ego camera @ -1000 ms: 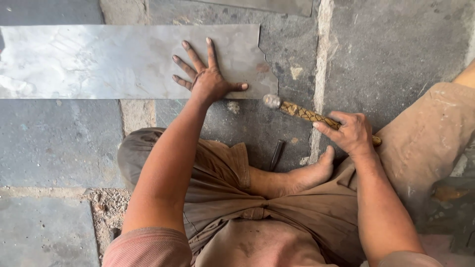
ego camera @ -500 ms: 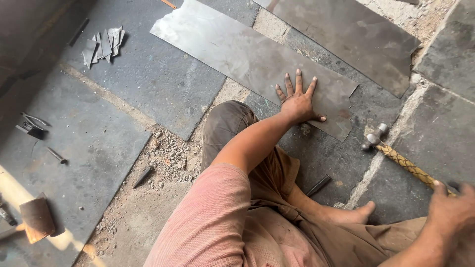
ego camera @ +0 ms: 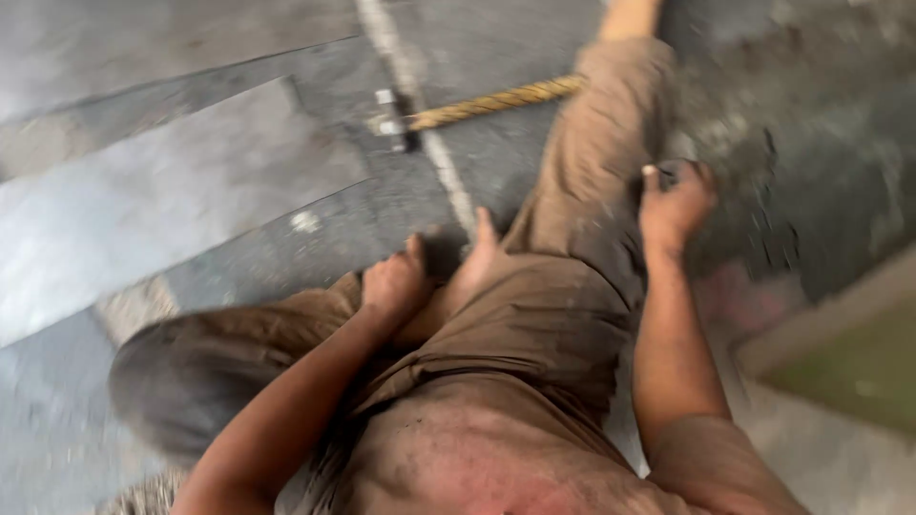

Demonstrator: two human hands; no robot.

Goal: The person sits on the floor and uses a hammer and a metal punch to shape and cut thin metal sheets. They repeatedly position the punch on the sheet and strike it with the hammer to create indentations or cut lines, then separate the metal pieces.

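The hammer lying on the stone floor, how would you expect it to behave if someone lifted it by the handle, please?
The hammer would probably feel head-heavy: a small metal head sits at the end of a long handle. The rope-like wrap likely gives a sure grip. Lying flat, it seems unlikely to roll.

so i count 1 hammer [ego camera: 448, 107], 2 hands, left [ego camera: 393, 282] and right [ego camera: 674, 208], plus 1 long pale stone slab [ego camera: 153, 215]

A hammer [ego camera: 458, 107] with a small metal head and a yellowish wrapped handle lies flat on the stone floor, well ahead of both hands, untouched.
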